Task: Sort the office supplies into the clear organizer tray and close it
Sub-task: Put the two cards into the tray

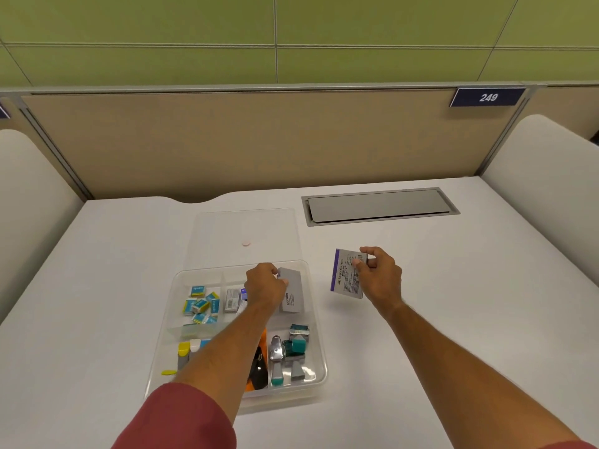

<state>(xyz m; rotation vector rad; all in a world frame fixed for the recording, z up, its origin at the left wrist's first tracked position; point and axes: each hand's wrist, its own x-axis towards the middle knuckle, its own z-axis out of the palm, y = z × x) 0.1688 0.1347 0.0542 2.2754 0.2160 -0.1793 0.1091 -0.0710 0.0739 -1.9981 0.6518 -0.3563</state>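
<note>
The clear organizer tray point(319, 348) lies open on the white desk, its clear lid point(246, 228) flat behind it. My left hand point(264, 285) reaches over the tray's far right compartment and pinches the top of a grey box point(291, 294) printed "camlin". My right hand point(379, 275) holds a grey and purple box point(346, 273) by its upper right edge, just above the desk to the right of the tray. Inside the tray lie several small teal and yellow boxes point(202, 304), small grey boxes point(233, 299), staplers point(288, 354) and highlighters point(188, 350).
A grey cable hatch point(379, 207) is set into the desk behind my right hand. A beige partition point(259, 140) with a "249" plate point(487, 97) stands at the desk's far edge. A small yellow piece point(168, 372) lies beside the tray's left wall.
</note>
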